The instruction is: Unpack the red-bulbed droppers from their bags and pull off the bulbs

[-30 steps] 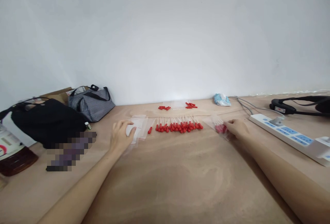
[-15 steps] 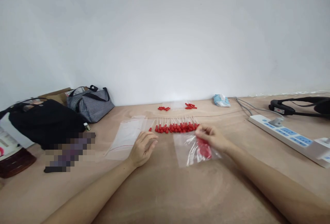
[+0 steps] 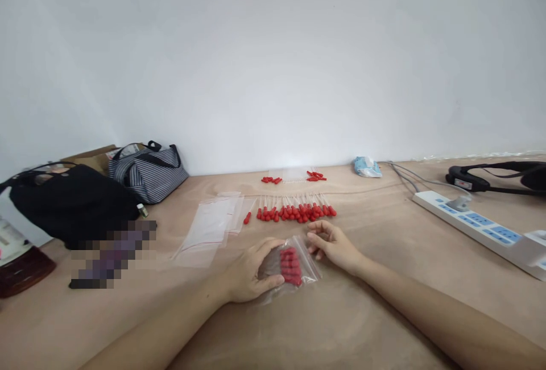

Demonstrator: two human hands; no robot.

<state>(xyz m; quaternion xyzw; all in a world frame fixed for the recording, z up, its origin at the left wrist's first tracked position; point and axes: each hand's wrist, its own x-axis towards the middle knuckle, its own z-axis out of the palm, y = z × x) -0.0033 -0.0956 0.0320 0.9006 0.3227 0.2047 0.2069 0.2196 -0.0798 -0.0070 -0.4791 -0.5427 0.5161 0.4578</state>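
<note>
In the head view, my left hand [image 3: 249, 273] grips a clear zip bag [image 3: 273, 265] from its left side, thumb and fingers on the bag. Several red rubber dropper bulbs [image 3: 291, 267] lie stacked inside it. At the bag's right edge my right hand [image 3: 335, 246] is half curled, with its thumb and fingers apart and nothing seen in them. Behind both hands runs a row of droppers with red bulbs [image 3: 294, 212], their clear stems pointing to the wall. One separate dropper [image 3: 247, 217] lies left of that row.
Flat clear zip bags [image 3: 205, 231] lie to the left. By the wall are more red-bulbed droppers [image 3: 315, 177] and a blue-white packet [image 3: 367, 166]. A power strip [image 3: 482, 222] and black headset [image 3: 469, 178] stand right. A striped bag [image 3: 149, 174] and black bag [image 3: 77, 205] are left.
The bag with the red bulbs has moved left and nearer, from my right hand into my left. My right hand has opened and come slightly nearer.
</note>
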